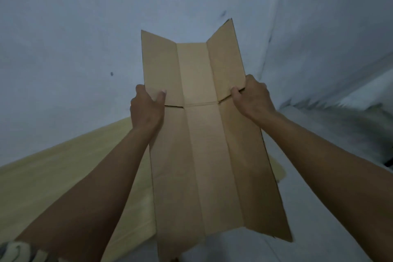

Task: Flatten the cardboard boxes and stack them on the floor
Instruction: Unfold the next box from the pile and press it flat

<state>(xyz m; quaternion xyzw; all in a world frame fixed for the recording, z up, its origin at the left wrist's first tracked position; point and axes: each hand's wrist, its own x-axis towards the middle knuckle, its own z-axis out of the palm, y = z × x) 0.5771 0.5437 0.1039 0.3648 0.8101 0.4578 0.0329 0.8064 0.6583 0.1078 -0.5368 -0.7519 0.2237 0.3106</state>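
Now | flattened cardboard box (204,134) between hands | left hand (146,106), right hand (253,95) clasp side edges

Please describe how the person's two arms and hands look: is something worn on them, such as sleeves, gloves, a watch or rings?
Both forearms are bare up to the frame edge: no sleeves, gloves, watch or bracelet show. The left hand has a short, pale thumbnail; no ring shows on it. The right hand also shows no ring. A bit of patterned fabric sits in the lower left corner, perhaps clothing.

One flattened cardboard box (204,134); two hands: left hand (146,106), right hand (253,98); one pale wooden board (53,176).
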